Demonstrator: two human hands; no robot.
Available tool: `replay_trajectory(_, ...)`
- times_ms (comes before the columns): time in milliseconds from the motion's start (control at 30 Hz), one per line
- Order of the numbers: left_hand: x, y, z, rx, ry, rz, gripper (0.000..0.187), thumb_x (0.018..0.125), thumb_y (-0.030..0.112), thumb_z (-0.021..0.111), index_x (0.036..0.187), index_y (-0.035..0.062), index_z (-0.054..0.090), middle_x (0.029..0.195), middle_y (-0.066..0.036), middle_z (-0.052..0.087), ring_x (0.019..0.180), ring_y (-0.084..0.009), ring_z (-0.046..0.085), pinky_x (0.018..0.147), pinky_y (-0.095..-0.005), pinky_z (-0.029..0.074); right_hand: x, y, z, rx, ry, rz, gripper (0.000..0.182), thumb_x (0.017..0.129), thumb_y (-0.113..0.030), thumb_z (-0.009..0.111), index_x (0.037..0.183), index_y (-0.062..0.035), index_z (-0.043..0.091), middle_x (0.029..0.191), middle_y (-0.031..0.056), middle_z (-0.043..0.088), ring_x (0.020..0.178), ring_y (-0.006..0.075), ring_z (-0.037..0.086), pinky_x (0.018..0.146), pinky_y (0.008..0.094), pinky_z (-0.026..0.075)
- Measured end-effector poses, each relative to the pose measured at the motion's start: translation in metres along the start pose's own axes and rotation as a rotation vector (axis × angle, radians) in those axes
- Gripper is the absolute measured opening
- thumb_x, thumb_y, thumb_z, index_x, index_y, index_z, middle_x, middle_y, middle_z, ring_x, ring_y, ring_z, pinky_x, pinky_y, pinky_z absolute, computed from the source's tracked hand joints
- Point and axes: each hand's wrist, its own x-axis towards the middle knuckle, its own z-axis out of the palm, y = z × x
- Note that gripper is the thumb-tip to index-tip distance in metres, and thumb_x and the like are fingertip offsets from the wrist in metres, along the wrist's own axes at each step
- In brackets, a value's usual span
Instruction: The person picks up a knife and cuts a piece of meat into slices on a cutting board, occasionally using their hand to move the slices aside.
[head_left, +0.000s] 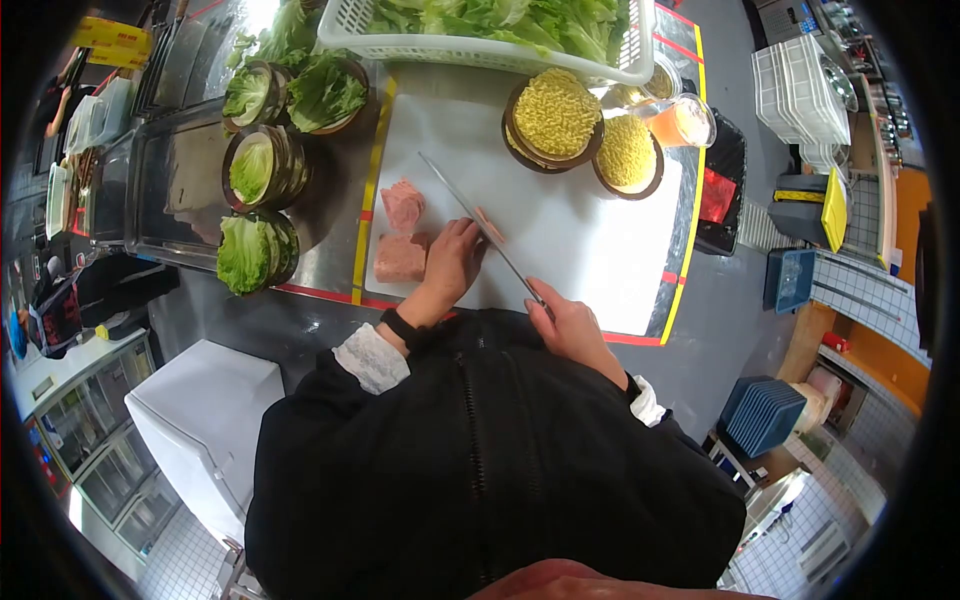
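Note:
A long knife (480, 215) lies slantwise over the white cutting board (600, 260), its tip toward the upper left. My right hand (572, 325) is closed round its handle near the board's front edge. Left of the blade, my left hand (455, 255) rests with bent fingers against pink meat that it mostly hides. A thin pink slice (489, 223) shows just beyond the blade. Two more pieces are left of my left hand: a block of pink meat (400, 258) and, above it, a smaller pink piece (402, 204).
Bowls of noodles (556, 115) stand at the board's back right, beside a cup of orange liquid (686, 122). A white basket (480, 50) of lettuce spans the back. Bowls with lettuce (258, 252) line the left side. A white bin (205, 410) is at lower left.

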Motion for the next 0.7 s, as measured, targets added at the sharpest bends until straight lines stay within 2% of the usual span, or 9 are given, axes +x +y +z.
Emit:
replay_trajectory(33,0.000,-0.001,0.000,-0.003,0.002,0.009,0.022,0.078,0.006,0.068,0.098,0.0045,0.061,0.096,-0.012,0.061,0.093,-0.0342,0.058,0.079,-0.0437,0.050,0.002,-0.001,-0.001,-0.012,-0.027,0.015,0.031,0.095,-0.029,0.055,0.121,-0.0108,0.055,0.075,0.0228,0.066,0.073,0.0450,0.064,0.067,0.0522,0.050)
replay_trajectory(133,0.000,-0.002,0.000,-0.007,-0.008,-0.014,0.026,0.077,0.007,0.069,0.103,0.0059,0.063,0.102,-0.013,0.063,0.096,-0.0349,0.059,0.081,-0.0434,0.050,0.009,0.002,0.004,-0.015,-0.022,0.016,0.032,0.096,-0.030,0.053,0.121,-0.0106,0.055,0.072,0.0244,0.064,0.073,0.0468,0.063,0.067,0.0538,0.048)
replay_trajectory(200,0.001,0.000,-0.001,-0.011,-0.021,-0.044,0.031,0.076,0.007,0.070,0.107,0.0076,0.066,0.106,-0.014,0.064,0.099,-0.0353,0.060,0.084,-0.0430,0.050,0.016,0.005,0.006,-0.002,-0.037,0.019,0.032,0.096,-0.029,0.053,0.121,-0.0104,0.055,0.072,0.0248,0.064,0.073,0.0473,0.062,0.067,0.0539,0.048)
replay_trajectory(367,0.003,0.005,-0.004,0.026,-0.010,-0.024,0.023,0.078,0.009,0.069,0.101,0.0040,0.065,0.101,-0.015,0.065,0.097,-0.0357,0.060,0.083,-0.0439,0.050,0.033,0.017,0.016,-0.006,-0.092,0.037,0.037,0.096,-0.027,0.052,0.127,-0.0060,0.055,0.076,0.0264,0.064,0.076,0.0481,0.061,0.071,0.0499,0.048)
replay_trajectory(467,0.002,0.004,-0.001,0.005,0.019,-0.008,0.019,0.079,0.006,0.066,0.098,0.0047,0.062,0.096,-0.014,0.064,0.092,-0.0357,0.060,0.079,-0.0451,0.050,0.033,0.026,0.017,0.010,-0.036,-0.041,0.035,0.096,-0.025,0.052,0.124,-0.0044,0.057,0.069,0.0227,0.062,0.068,0.0411,0.064,0.065,0.0467,0.048)
replay_trajectory(533,0.002,0.003,0.001,-0.002,0.025,0.001,0.019,0.078,0.006,0.067,0.097,0.0050,0.062,0.096,-0.014,0.064,0.091,-0.0362,0.060,0.078,-0.0451,0.050,0.032,0.034,0.014,0.158,-0.033,-0.043,0.033,0.097,-0.023,0.052,0.123,-0.0036,0.058,0.061,0.0151,0.059,0.054,0.0246,0.062,0.054,0.0375,0.048)
replay_trajectory(567,0.000,0.002,0.001,-0.009,0.027,0.006,0.019,0.077,0.005,0.067,0.096,0.0052,0.062,0.096,-0.014,0.064,0.090,-0.0367,0.060,0.078,-0.0452,0.050,0.029,0.037,0.014,0.157,-0.035,-0.047,0.033,0.097,-0.023,0.052,0.123,-0.0036,0.058,0.061,0.0151,0.059,0.054,0.0246,0.062,0.054,0.0375,0.048)
replay_trajectory(633,0.001,0.005,-0.006,-0.045,0.001,-0.031,0.021,0.079,0.006,0.068,0.099,0.0046,0.061,0.098,-0.014,0.064,0.094,-0.0342,0.061,0.080,-0.0428,0.051,0.027,0.037,0.011,0.333,-0.029,0.000,0.024,0.098,-0.021,0.051,0.107,-0.0013,0.061,0.057,0.0063,0.054,0.046,0.0110,0.053,0.046,0.0279,0.044)
replay_trajectory(700,-0.003,0.002,-0.009,-0.084,-0.038,-0.070,0.023,0.081,0.006,0.069,0.102,0.0040,0.060,0.100,-0.014,0.065,0.098,-0.0318,0.062,0.082,-0.0405,0.052,0.022,0.025,-0.006,0.425,-0.083,0.101,0.024,0.098,-0.021,0.052,0.105,-0.0009,0.062,0.057,0.0054,0.054,0.046,0.0124,0.053,0.046,0.0277,0.044)
